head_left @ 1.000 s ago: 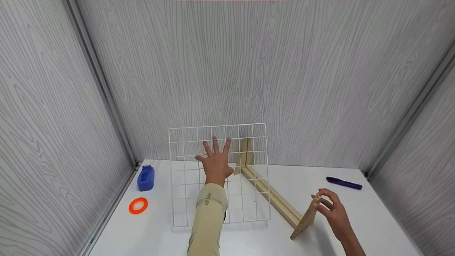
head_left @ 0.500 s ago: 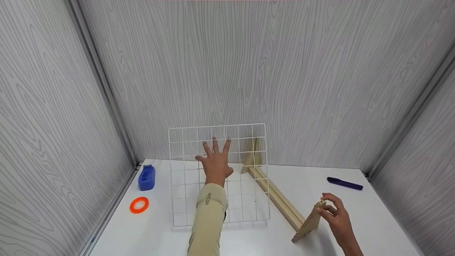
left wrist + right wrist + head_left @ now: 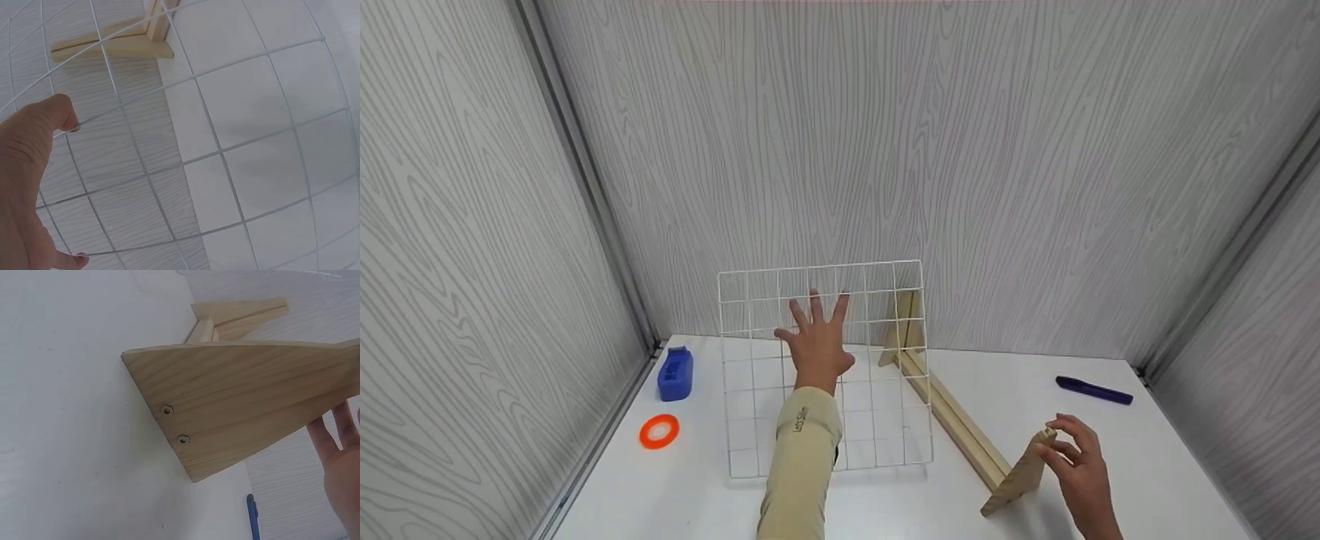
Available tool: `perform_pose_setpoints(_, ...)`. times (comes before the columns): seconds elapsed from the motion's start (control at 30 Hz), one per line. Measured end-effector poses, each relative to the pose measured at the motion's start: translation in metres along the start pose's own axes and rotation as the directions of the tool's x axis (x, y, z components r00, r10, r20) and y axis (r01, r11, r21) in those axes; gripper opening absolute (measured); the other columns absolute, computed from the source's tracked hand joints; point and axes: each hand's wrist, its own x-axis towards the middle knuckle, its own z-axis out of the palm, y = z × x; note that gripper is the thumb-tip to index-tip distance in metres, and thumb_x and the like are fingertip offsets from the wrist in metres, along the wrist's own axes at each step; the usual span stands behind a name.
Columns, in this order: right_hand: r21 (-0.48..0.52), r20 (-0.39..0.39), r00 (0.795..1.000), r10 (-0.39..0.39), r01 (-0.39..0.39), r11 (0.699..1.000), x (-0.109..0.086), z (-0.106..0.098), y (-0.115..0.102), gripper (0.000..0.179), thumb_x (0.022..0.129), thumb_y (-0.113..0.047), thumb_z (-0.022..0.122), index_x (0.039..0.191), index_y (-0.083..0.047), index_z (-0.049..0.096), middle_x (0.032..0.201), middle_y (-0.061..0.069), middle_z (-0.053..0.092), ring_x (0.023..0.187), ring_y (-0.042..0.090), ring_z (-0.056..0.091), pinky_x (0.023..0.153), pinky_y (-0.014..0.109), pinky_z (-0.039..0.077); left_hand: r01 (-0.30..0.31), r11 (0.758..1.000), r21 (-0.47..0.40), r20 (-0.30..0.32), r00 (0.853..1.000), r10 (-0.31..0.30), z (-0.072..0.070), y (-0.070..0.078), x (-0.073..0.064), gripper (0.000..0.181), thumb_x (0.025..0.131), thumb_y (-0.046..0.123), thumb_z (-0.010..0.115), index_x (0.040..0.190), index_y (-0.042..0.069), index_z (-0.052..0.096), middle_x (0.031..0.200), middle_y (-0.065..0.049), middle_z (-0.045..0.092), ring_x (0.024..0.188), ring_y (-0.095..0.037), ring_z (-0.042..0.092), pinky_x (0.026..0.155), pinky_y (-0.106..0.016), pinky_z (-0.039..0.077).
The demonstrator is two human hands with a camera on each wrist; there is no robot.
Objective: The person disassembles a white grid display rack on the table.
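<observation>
A white wire grid panel (image 3: 871, 380) stands tilted in the middle of the head view. My left hand (image 3: 816, 352) lies against it, fingers spread wide and fairly straight. Thumb and fingertip touch its wires in the left wrist view. To the right is a pale wooden stand (image 3: 960, 427): a long grooved bar between two tapered end boards. Its far end board (image 3: 906, 330) shows partly through the grid. My right hand (image 3: 1081, 469) pinches the narrow top of the near end board (image 3: 225, 388), which has two screws low on its face.
A blue tape dispenser (image 3: 676, 375) and an orange tape ring (image 3: 659, 431) lie left on the white table (image 3: 1147, 480). A dark blue box cutter (image 3: 1094, 390) lies at the right. Grey wood-patterned panels (image 3: 885, 150) enclose the back and sides.
The wooden stand has shifted to the right, its near end also slightly toward me, with my right hand pinching it. The grid and my left hand have stayed nearly in place.
</observation>
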Motion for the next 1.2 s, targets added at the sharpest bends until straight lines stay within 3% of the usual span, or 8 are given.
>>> perform_pose_setpoints(0.23, 0.025, -0.044, 0.998, 0.053, -0.052, 0.998, -0.011, 0.004, -0.001, 0.044, 0.095, -0.018, 0.072, 0.134, -0.006, 0.053, 0.143, -0.013, 0.031, 0.099, -0.005, 0.059, 0.081, 0.013, 0.054, -0.006, 1.0, 0.024, 0.007, 1.0, 0.006, 0.007, -0.001, -0.003, 0.113, 0.075, 0.049, 0.085, 0.162, 0.042, 0.012, 0.171, -0.014, 0.014, 0.153, -0.051, 0.015, 0.099, -0.08, 0.037)
perform_pose_setpoints(0.47, -0.039, -0.147, 0.986, 0.073, -0.08, 0.996, -0.024, 0.012, -0.005, 0.045, 0.095, -0.023, 0.073, 0.134, -0.008, 0.056, 0.14, -0.009, 0.033, 0.094, -0.009, 0.057, 0.077, 0.009, 0.051, -0.013, 0.999, 0.039, 0.014, 1.0, 0.012, 0.011, 0.001, -0.007, 0.113, 0.076, 0.05, 0.084, 0.162, 0.041, 0.012, 0.17, -0.013, 0.017, 0.153, -0.052, 0.016, 0.099, -0.08, 0.038)
perform_pose_setpoints(0.87, -0.074, -0.317, 0.948, -0.019, -0.005, 0.997, -0.04, 0.024, -0.01, 0.042, 0.092, -0.018, 0.076, 0.13, -0.006, 0.062, 0.13, -0.006, 0.04, 0.092, -0.015, 0.053, 0.076, 0.001, 0.047, -0.027, 1.0, 0.001, -0.003, 1.0, 0.027, 0.017, 0.005, -0.007, 0.112, 0.075, 0.044, 0.086, 0.162, 0.041, 0.016, 0.17, -0.01, 0.019, 0.153, -0.052, 0.015, 0.099, -0.081, 0.037)
perform_pose_setpoints(1.2, -0.059, -0.34, 0.939, -0.06, 0.042, 0.997, -0.047, 0.027, -0.011, 0.042, 0.09, -0.011, 0.077, 0.127, -0.002, 0.06, 0.123, -0.014, 0.04, 0.089, -0.015, 0.056, 0.076, 0.001, 0.047, -0.041, 0.999, 0.02, 0.024, 0.999, 0.041, 0.027, 0.005, -0.004, 0.116, 0.075, 0.048, 0.085, 0.162, 0.042, 0.008, 0.171, -0.007, 0.017, 0.155, -0.048, 0.013, 0.1, -0.081, 0.036)
